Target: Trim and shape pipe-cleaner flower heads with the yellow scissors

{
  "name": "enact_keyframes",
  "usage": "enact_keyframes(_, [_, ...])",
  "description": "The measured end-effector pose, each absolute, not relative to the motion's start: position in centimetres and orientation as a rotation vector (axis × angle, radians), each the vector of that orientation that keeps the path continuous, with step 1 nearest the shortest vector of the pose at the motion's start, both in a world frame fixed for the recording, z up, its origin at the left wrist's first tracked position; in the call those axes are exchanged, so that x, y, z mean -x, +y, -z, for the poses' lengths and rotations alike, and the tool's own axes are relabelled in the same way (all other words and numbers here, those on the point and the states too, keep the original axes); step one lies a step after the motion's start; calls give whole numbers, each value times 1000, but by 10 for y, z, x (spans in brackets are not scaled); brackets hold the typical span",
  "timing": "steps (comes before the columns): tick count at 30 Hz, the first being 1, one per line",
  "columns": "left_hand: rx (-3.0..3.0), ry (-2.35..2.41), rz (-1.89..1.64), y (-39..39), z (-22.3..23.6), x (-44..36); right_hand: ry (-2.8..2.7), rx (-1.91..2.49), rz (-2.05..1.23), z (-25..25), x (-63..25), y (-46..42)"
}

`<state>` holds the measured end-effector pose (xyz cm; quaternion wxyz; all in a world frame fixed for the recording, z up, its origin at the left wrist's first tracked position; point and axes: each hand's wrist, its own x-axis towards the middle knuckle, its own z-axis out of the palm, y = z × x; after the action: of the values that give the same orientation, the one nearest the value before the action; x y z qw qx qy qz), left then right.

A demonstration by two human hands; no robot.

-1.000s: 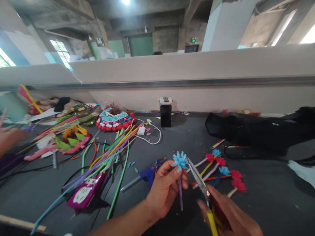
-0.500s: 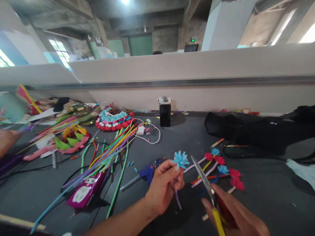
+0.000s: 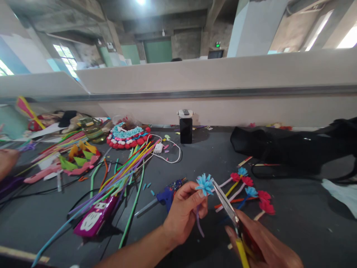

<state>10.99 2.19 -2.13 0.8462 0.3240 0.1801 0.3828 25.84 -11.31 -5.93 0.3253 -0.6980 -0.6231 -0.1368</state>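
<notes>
My left hand [image 3: 186, 210] pinches a blue paper flower [image 3: 205, 184] just under its fringed head, and a thin lilac stem [image 3: 199, 225] hangs below the fingers. My right hand [image 3: 262, 242] grips a pair of scissors [image 3: 229, 206] with yellow on the handle. The scissor tips point up and left and reach the right edge of the blue petals; whether the blades touch them I cannot tell. To the right lie several finished-looking flowers, among them a red flower [image 3: 267, 206] and a blue flower [image 3: 251, 192], on coloured stems.
A blue glue gun [image 3: 167, 197] lies behind my left hand. Left of it are a bundle of coloured pipe cleaners [image 3: 122, 173] and a purple case [image 3: 95, 219]. A phone [image 3: 186, 131] stands at the back, a black bag [image 3: 279, 145] at right. Another person's hand [image 3: 8, 160] shows far left.
The scissors have moved left, bringing their tips up to the blue flower's petals. My left hand keeps its pinch, with the flower tilted slightly.
</notes>
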Motion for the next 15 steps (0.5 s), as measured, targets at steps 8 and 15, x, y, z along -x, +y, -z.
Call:
enact_keyframes(8, [-649, 392, -822, 22, 21, -110, -1651, 1823, 392, 69, -260, -114])
enact_keyframes(15, [-668, 387, -801, 20, 22, -111, -1671, 1851, 405, 67, -262, -115])
